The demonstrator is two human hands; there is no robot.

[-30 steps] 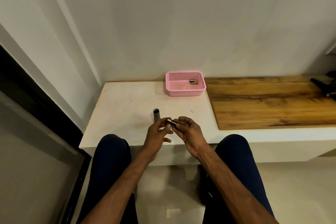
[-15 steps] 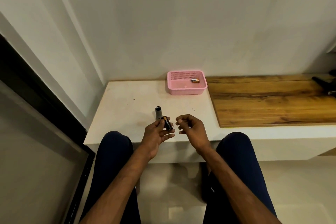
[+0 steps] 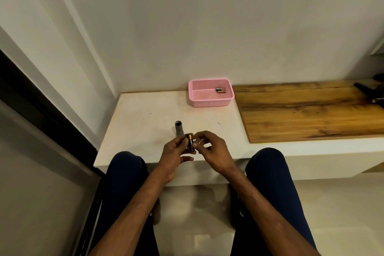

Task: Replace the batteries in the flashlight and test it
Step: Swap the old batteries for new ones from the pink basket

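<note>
The grey flashlight body [image 3: 178, 129] stands upright in my left hand [image 3: 173, 155], its open end facing up. A black battery with a copper top [image 3: 189, 142] lies against my left fingers just right of the tube. My right hand [image 3: 212, 151] has closed in on it, thumb and forefinger pinching the battery's right side. Both hands hover over the front edge of the white counter [image 3: 145, 122]. A pink basket [image 3: 211, 103] at the back holds two more batteries [image 3: 220, 90].
A wooden board [image 3: 307, 110] covers the counter to the right, with a dark tool [image 3: 372, 94] at its far end. The wall rises right behind the basket. A black door frame [image 3: 41, 97] runs down the left. My knees flank the counter's front.
My right hand, apart from the battery half a second ago, has moved left and taken it between its fingers. The battery now stands more upright beside the tube.
</note>
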